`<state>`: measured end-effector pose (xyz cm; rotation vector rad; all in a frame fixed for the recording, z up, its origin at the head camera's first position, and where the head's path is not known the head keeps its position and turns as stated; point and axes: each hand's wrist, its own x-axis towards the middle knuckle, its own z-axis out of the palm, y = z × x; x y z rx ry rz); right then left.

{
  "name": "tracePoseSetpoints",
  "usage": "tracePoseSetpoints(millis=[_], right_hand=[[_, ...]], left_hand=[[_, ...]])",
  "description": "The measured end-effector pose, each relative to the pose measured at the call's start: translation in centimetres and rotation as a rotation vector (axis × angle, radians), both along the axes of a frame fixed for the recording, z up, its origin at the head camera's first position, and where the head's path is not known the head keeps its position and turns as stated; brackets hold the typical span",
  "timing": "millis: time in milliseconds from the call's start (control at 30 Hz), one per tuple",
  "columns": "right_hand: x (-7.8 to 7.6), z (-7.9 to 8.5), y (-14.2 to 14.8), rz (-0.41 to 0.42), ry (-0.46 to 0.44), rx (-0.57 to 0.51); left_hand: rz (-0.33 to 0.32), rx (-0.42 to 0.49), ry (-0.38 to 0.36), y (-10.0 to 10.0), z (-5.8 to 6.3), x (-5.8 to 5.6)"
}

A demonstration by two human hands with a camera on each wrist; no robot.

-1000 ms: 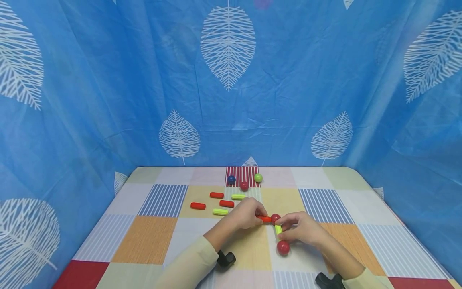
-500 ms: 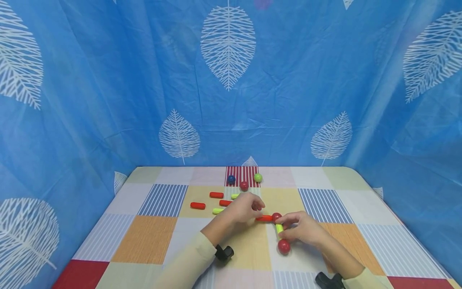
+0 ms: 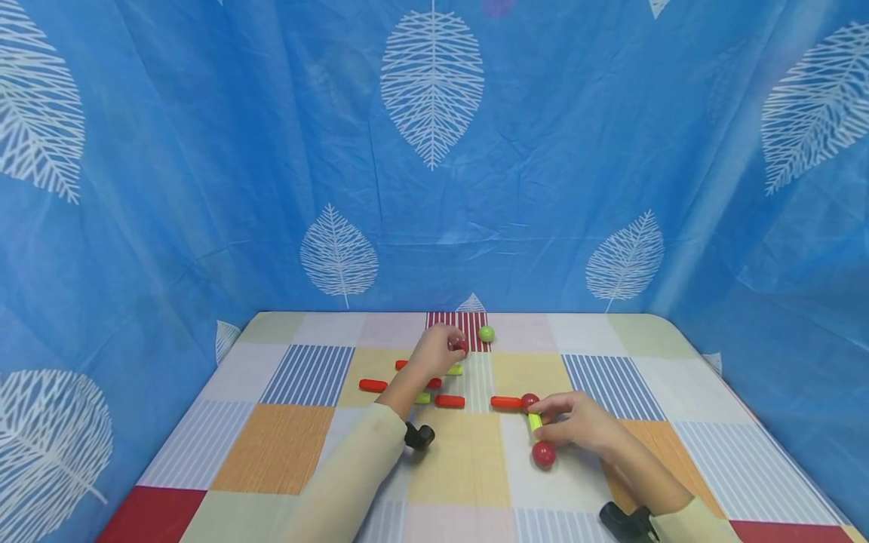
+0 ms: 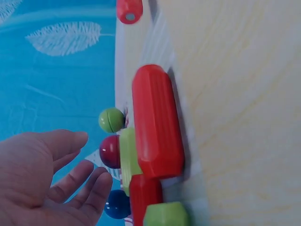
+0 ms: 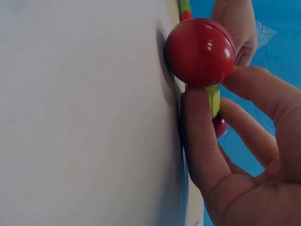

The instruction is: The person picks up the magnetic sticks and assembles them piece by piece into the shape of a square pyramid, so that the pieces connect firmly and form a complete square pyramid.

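Note:
My right hand (image 3: 587, 426) pinches a yellow-green rod (image 3: 535, 422) between thumb and fingers. That rod links a near red ball (image 5: 201, 52) to a farther red ball (image 3: 530, 402), and a red rod (image 3: 506, 403) extends left from the farther ball. My left hand (image 3: 432, 352) reaches over the table's back, its fingers spread around a loose red ball (image 4: 110, 151). In the left wrist view a gap shows between fingers and ball. Close by are a green ball (image 3: 486, 334) and a blue ball (image 4: 117, 204), the latter hidden by the hand in the head view.
Several loose rods lie left of the joined pieces, among them a red rod (image 3: 450, 401) and another red rod (image 3: 373, 385). A patchwork cloth (image 3: 462, 467) covers the table. Blue curtain (image 3: 543, 188) hangs behind and at both sides.
My left hand has let go of the red rod and moved back and left to the loose ball, uncovering another red rod. The joined pieces have shifted slightly right and away, still in my right hand.

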<state>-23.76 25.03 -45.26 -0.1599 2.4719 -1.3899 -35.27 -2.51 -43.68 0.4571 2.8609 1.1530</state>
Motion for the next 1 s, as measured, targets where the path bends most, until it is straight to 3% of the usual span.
tracePoseSetpoints(millis=[500,767,1000], right_hand=[[-0.3,-0.3,0.4,0.022,-0.017,-0.046],[-0.3,-0.4,0.5,0.009,-0.026,-0.053],[-0.2,-0.3,0.4,-0.011,-0.035,-0.055]], left_hand=[[0.065,-0.067,-0.012,1.2,-1.4,-1.3],[0.087,-0.017,-0.065,1.2,-1.6,-1.1],[0.074,0.004,-0.047,1.0,-1.7,-0.9]])
